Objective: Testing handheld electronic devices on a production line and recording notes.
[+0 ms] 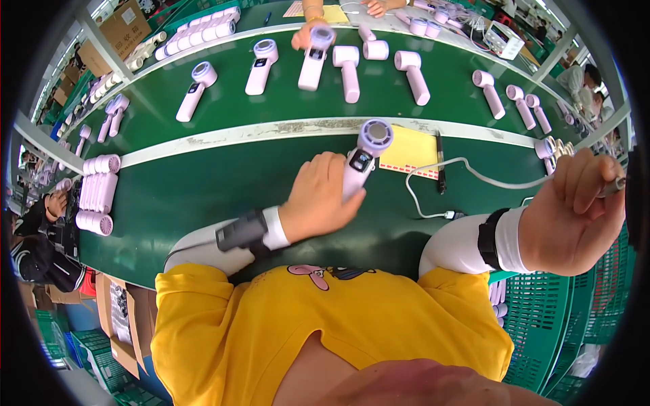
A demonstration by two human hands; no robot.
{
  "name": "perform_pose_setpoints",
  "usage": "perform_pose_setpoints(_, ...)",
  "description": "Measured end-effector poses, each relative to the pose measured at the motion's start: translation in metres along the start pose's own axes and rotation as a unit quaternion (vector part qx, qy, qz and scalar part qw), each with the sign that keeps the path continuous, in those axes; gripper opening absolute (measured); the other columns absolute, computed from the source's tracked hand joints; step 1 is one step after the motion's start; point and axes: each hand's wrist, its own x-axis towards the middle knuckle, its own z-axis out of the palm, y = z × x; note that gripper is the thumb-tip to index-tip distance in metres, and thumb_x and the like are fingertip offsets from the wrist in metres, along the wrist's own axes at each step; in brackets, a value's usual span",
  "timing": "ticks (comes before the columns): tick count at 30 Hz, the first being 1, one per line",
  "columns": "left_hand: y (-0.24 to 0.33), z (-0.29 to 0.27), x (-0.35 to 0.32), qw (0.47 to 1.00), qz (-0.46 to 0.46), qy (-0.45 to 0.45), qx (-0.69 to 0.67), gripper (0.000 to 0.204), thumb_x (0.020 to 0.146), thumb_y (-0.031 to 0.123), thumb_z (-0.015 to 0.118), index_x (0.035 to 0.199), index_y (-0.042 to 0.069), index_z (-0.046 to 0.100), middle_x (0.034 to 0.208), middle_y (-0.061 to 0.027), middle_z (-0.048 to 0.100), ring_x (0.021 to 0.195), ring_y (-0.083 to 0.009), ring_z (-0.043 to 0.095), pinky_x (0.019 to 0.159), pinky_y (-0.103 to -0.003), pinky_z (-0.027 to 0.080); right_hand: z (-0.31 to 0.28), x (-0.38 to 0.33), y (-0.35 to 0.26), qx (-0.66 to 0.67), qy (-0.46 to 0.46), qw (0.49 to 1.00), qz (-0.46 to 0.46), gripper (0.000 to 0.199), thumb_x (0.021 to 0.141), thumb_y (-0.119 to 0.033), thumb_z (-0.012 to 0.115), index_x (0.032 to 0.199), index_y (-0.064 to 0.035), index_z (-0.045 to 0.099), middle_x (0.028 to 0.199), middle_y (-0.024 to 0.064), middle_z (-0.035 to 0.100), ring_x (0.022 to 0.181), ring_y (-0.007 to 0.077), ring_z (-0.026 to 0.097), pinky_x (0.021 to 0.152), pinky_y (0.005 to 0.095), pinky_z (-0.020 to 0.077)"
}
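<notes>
My left hand [316, 197] is closed around the handle of a lilac handheld fan [365, 159]. The fan tilts with its round head up and to the right, and a small dark display faces me. My right hand [572, 213] is raised at the right edge, its fingers closed on a small grey plug-like tip [613, 187]. A white cable [467, 164] curves across the bench and passes behind this hand. Its other visible end, a USB plug [452, 215], lies on the green bench [176, 196].
A yellow pad [409, 149] and a black pen [441, 162] lie beyond the fan. More lilac fans [349, 74] stretch along the far bench, where a co-worker's hand [305, 34] grips one. Stacked fans [99, 193] sit at the left. Green crates [535, 325] stand below right.
</notes>
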Motion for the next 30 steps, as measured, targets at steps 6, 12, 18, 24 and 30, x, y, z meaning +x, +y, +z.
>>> perform_pose_setpoints(6,-0.007,-0.033,0.014,0.771,-0.430,-0.259,-0.392,0.038,0.072,0.020,0.063,0.092,-0.003,0.040,0.076,-0.0121,0.050,0.065,-0.0217,0.054,0.057,-0.034,0.044,0.017,-0.005,0.006,-0.038,0.008,0.999,0.036,0.039,0.091,-0.024,0.030,0.098,0.0041,0.055,0.057,-0.0006,0.040,0.050,0.0059,0.026,0.047,0.0207,0.0187)
perform_pose_setpoints(12,0.009,-0.064,0.017,0.861,-0.245,-0.101,-0.434,0.043,0.073,0.017,0.064,0.097,-0.004,0.036,0.073,-0.0088,0.048,0.063,-0.0138,0.052,0.056,-0.031,0.044,0.059,-0.007,0.063,-0.290,-0.144,0.946,0.021,0.034,0.091,-0.027,0.037,0.108,0.0008,0.049,0.089,0.0084,0.053,0.077,0.0143,0.050,0.066,0.0251,0.0397)
perform_pose_setpoints(18,0.009,-0.072,0.004,0.959,-0.079,0.007,-0.273,0.041,0.071,0.016,0.065,0.097,-0.002,0.039,0.079,-0.0133,0.053,0.066,-0.0245,0.057,0.057,-0.032,0.045,0.085,-0.015,0.077,-0.125,-0.238,0.958,0.098,0.031,0.091,-0.023,0.039,0.109,0.0014,0.046,0.098,0.0131,0.051,0.085,0.0168,0.051,0.073,0.0284,0.0413)
perform_pose_setpoints(24,-0.030,-0.085,0.023,0.949,0.302,0.023,-0.083,0.044,0.065,0.018,0.069,0.096,-0.001,0.044,0.083,-0.0152,0.056,0.069,-0.0317,0.057,0.059,-0.035,0.046,0.111,-0.033,0.066,-0.054,-0.260,0.944,0.194,0.061,0.088,-0.049,0.025,0.105,0.0049,0.047,0.095,0.0158,0.056,0.083,0.0181,0.055,0.074,0.0265,0.0436)
perform_pose_setpoints(30,-0.024,-0.081,0.015,0.961,0.174,-0.052,-0.209,0.046,0.068,0.012,0.064,0.108,0.003,0.044,0.086,-0.0118,0.057,0.065,-0.0258,0.058,0.057,-0.034,0.047,0.101,-0.035,0.077,-0.037,-0.155,0.957,0.241,0.054,0.089,-0.041,0.025,0.101,0.0059,0.049,0.095,0.0172,0.056,0.082,0.0199,0.056,0.072,0.0288,0.0445)
